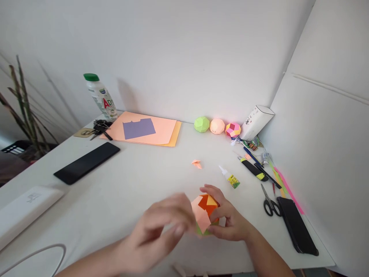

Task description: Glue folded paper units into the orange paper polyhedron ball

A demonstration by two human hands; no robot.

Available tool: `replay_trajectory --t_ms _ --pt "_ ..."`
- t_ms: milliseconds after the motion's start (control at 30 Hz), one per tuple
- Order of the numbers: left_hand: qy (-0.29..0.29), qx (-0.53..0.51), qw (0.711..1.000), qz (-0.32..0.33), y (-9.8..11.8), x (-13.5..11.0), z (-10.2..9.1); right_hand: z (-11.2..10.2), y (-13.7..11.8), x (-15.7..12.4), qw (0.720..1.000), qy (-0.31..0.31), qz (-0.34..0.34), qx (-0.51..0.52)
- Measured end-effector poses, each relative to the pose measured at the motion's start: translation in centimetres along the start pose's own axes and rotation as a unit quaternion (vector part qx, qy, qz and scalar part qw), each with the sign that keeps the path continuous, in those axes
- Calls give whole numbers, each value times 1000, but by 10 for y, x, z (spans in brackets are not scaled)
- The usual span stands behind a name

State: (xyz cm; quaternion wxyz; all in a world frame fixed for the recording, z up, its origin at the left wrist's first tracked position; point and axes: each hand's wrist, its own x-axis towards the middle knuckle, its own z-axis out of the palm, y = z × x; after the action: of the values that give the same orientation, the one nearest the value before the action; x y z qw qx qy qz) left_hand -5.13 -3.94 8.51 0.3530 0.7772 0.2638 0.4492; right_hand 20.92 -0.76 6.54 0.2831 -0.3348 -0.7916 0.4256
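My right hand (230, 219) grips a small folded paper ball (205, 213) of orange, peach, yellow and green panels, just above the white table (138, 184). My left hand (161, 231) is beside the ball on its left, smeared by motion, with its fingers curled toward a peach flap. A small folded peach paper piece (196, 164) lies on the table beyond the ball. A tiny glue tube (230, 177) lies to the right of that piece.
Three finished paper balls, green (201, 124), peach (217, 126) and pink-yellow (233, 130), sit by the wall beside a white box (256, 121). Scissors (269, 202), pens, paper strips and a phone (296, 227) lie at right. Paper sheets (144, 129), bottle (100, 96), keys, dark phone (86, 162) at left.
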Motion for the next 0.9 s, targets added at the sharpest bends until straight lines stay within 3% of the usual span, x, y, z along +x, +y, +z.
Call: replay_trajectory --t_ms 67,133,300,433,533,700,900 --pt "4 1 1000 10 -18 30 2 -3 2 -1 1000 -7 -5 -7" --pt "7 19 1000 15 -33 43 10 -5 3 -1 1000 -8 8 -7" --pt "-54 52 997 -13 -52 31 25 -3 3 -1 1000 1 27 8" --pt "-130 56 988 -59 -56 25 28 -2 1 -2 999 11 32 -3" --pt "-148 65 984 -72 -57 24 29 -2 -1 -3 999 18 39 -20" --pt "-137 68 984 -93 -54 18 33 0 -5 -6 997 18 44 -65" --pt "-117 86 987 -63 -51 17 35 5 -11 -7 995 3 33 -98"
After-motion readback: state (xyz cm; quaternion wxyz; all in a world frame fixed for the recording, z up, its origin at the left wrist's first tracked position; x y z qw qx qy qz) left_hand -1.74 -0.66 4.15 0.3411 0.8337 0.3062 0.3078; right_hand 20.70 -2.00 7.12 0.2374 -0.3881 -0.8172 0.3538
